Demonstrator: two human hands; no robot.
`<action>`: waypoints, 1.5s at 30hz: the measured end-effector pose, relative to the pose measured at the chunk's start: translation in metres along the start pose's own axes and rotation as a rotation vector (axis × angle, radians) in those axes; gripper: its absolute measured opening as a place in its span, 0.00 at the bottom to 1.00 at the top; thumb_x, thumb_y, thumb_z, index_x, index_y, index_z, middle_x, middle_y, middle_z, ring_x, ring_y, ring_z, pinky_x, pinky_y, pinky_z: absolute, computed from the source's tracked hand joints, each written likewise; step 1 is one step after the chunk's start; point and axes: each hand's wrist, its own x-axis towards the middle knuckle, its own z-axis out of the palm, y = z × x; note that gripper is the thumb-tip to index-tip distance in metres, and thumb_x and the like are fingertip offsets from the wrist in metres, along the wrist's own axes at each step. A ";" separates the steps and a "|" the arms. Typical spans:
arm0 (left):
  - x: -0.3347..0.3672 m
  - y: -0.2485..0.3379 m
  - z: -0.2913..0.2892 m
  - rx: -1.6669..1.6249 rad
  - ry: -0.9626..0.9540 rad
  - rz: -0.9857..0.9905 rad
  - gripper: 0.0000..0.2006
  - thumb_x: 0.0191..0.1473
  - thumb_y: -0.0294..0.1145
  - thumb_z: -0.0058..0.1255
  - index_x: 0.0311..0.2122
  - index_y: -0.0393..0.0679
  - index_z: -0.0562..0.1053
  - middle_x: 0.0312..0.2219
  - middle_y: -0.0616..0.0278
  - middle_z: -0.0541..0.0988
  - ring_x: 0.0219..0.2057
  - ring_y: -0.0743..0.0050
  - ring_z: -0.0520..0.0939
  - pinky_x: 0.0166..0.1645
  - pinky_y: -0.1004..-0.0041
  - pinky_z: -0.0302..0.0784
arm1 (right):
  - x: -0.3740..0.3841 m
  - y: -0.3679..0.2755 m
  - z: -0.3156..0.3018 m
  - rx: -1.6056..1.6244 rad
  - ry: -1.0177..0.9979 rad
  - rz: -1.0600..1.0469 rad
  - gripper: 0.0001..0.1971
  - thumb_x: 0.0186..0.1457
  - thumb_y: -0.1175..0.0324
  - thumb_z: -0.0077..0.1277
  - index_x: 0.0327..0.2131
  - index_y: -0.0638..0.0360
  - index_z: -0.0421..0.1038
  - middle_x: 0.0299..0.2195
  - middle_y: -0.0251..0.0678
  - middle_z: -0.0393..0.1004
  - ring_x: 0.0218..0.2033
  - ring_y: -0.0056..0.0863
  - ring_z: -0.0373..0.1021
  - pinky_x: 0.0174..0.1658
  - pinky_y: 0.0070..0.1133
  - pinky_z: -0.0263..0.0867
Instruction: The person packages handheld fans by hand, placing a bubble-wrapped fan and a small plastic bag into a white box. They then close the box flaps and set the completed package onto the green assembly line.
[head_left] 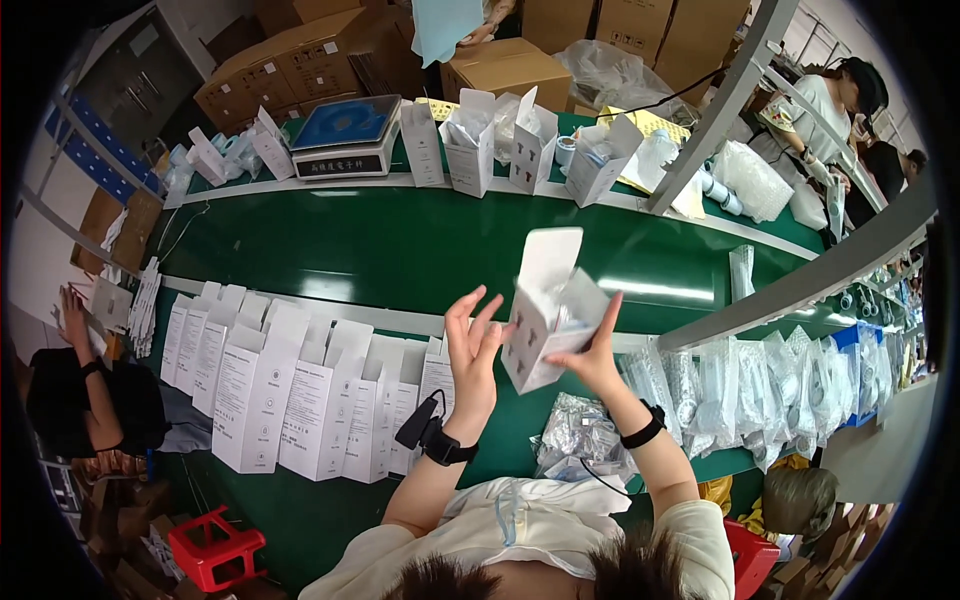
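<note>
A white box (530, 345), tilted with its top flap raised, is held up over the green bench. My right hand (596, 362) grips its right side and lower corner, the thumb near the bottom edge. Clear plastic packing (580, 300) shows at the box's opening. Close to the box's left face is my left hand (470, 350), its fingers spread; it does not seem to hold anything. Below the box, small clear bags of parts (582, 432) lie in a heap near my body.
Several white boxes (245, 400) stand in rows at the left. Bagged items (740, 395) line the right. Beyond the green conveyor (400, 240) are a scale (345, 140) and open filled boxes (468, 145). A metal post (725, 105) rises at the right; other people work on both sides.
</note>
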 end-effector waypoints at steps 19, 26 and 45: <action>-0.042 -0.050 -0.042 0.331 -0.136 -0.364 0.07 0.49 0.17 0.43 0.35 0.36 0.65 0.37 0.56 0.70 0.39 0.73 0.73 0.45 0.77 0.66 | 0.221 0.092 -0.024 -0.546 0.579 -0.465 0.49 0.34 0.75 0.60 0.57 0.63 0.38 0.54 0.47 0.52 0.56 0.41 0.49 0.56 0.28 0.49; -0.038 -0.017 -0.062 1.318 -0.206 0.053 0.18 0.42 0.22 0.51 0.41 0.36 0.63 0.42 0.48 0.64 0.46 0.53 0.65 0.49 0.63 0.61 | 0.180 0.081 -0.186 -1.252 1.151 -0.075 0.29 0.44 0.75 0.47 0.53 0.61 0.51 0.51 0.48 0.54 0.56 0.45 0.47 0.54 0.37 0.48; -0.021 -0.050 -0.125 1.659 -0.102 -0.477 0.43 0.29 0.39 0.64 0.51 0.37 0.54 0.46 0.39 0.63 0.45 0.45 0.66 0.50 0.49 0.53 | 0.162 0.140 -0.296 -1.437 0.540 1.144 0.18 0.46 0.66 0.45 0.44 0.57 0.67 0.49 0.49 0.61 0.46 0.47 0.62 0.46 0.42 0.60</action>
